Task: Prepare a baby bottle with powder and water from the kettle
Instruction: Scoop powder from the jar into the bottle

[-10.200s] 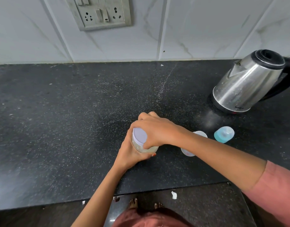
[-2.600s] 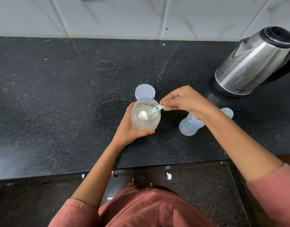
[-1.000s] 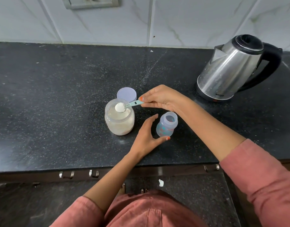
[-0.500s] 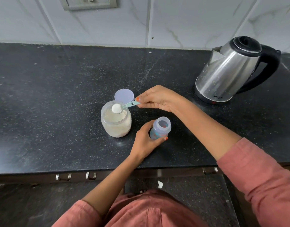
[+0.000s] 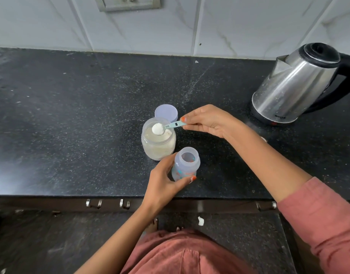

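Note:
An open clear jar of pale powder (image 5: 158, 144) stands mid-counter. My right hand (image 5: 207, 120) pinches the handle of a small teal scoop (image 5: 171, 125); its bowl, heaped with white powder, hovers over the jar's mouth. Just right of the jar and nearer me, my left hand (image 5: 162, 184) wraps the open, translucent baby bottle (image 5: 186, 165) with coloured print, upright on the counter. The steel kettle (image 5: 296, 86) with black lid and handle sits on its base at the far right.
The jar's lilac lid (image 5: 166, 112) lies flat behind the jar. The black stone counter (image 5: 71, 115) runs to a tiled wall with a socket plate (image 5: 128, 2). The counter's front edge runs just below my left hand, with drawer handles (image 5: 94, 203) under it.
My left hand left the jar and closed on the bottle, drawing it close to the jar's right side. The loaded scoop stays over the jar's mouth.

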A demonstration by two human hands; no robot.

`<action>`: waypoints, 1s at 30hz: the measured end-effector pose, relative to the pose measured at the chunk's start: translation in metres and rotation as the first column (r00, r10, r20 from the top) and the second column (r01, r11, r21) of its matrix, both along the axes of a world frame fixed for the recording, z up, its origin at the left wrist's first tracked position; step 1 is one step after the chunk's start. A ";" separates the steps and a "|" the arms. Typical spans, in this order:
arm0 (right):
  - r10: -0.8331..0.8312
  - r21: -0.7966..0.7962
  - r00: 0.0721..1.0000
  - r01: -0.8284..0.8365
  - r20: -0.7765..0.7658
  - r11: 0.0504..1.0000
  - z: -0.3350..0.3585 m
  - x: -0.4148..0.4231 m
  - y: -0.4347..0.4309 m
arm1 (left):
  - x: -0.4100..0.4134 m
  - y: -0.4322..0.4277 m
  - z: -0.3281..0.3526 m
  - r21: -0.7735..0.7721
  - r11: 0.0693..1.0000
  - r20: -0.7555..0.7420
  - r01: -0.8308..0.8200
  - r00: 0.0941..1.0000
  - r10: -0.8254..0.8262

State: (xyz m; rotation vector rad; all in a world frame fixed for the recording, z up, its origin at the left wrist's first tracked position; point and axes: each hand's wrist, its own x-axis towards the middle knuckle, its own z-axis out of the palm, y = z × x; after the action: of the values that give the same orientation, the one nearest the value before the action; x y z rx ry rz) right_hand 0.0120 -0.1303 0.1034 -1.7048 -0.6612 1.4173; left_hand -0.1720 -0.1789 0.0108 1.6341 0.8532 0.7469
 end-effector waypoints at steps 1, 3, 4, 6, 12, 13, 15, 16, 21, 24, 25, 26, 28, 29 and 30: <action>0.001 0.002 1.000 -0.001 -0.004 1.000 -0.001 -0.002 -0.001 | -0.006 0.000 0.002 0.003 1.000 0.011 -0.015 1.000 0.015; 0.002 0.006 1.000 -0.002 -0.010 1.000 -0.003 -0.005 -0.002 | -0.017 0.001 0.006 0.016 0.999 0.033 -0.039 0.999 0.038; -0.001 0.008 1.000 0.001 -0.011 1.000 -0.004 -0.007 -0.002 | -0.022 0.002 0.008 0.032 0.998 0.040 -0.052 0.998 0.051; -0.010 0.019 1.000 0.010 -0.010 1.000 -0.004 -0.010 -0.004 | -0.033 0.006 0.013 0.076 0.993 0.045 -0.092 0.995 0.089; -0.073 0.044 0.996 0.075 -0.042 0.996 -0.005 -0.018 -0.006 | -0.058 0.026 0.026 0.184 0.958 0.044 -0.219 0.976 0.215; -0.086 0.042 0.995 0.088 -0.045 0.995 -0.006 -0.019 -0.006 | -0.060 0.031 0.028 0.201 0.951 0.034 -0.235 0.972 0.233; -0.108 0.043 0.993 0.111 -0.048 0.993 -0.006 -0.022 -0.005 | -0.065 0.039 0.031 0.217 0.940 0.012 -0.264 0.964 0.267; -0.118 0.047 0.992 0.120 -0.050 0.992 -0.006 -0.023 -0.005 | -0.067 0.044 0.031 0.216 0.937 0.000 -0.276 0.959 0.283; -0.174 0.080 0.983 0.178 -0.049 0.981 -0.002 -0.027 -0.008 | -0.069 0.058 0.033 0.201 0.930 -0.084 -0.307 0.941 0.328; -0.195 0.097 0.980 0.197 -0.038 0.976 0.002 -0.028 -0.011 | -0.069 0.064 0.033 0.210 0.923 -0.105 -0.323 0.931 0.350; -0.202 0.102 0.979 0.205 -0.034 0.974 0.004 -0.028 -0.012 | -0.068 0.065 0.033 0.213 0.922 -0.109 -0.324 0.930 0.352; -0.210 0.109 0.977 0.213 -0.034 0.971 0.007 -0.028 -0.013 | -0.068 0.066 0.034 0.214 0.922 -0.109 -0.322 0.930 0.350; -0.227 0.131 0.973 0.231 -0.045 0.964 0.011 -0.028 -0.014 | -0.067 0.067 0.035 0.213 0.925 -0.098 -0.316 0.935 0.342; -0.233 0.145 0.971 0.238 -0.051 0.960 0.014 -0.028 -0.015 | -0.067 0.067 0.036 0.216 0.925 -0.094 -0.313 0.936 0.339; -0.236 0.159 0.970 0.242 -0.056 0.957 0.017 -0.028 -0.015 | -0.066 0.068 0.037 0.219 0.925 -0.093 -0.311 0.937 0.337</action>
State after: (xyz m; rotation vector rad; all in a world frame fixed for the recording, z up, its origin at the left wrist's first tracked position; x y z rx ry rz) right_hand -0.0163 -0.1457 0.1200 -1.5676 -0.5171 1.1883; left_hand -0.2382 -0.1111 0.0476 1.7553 1.1939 0.9921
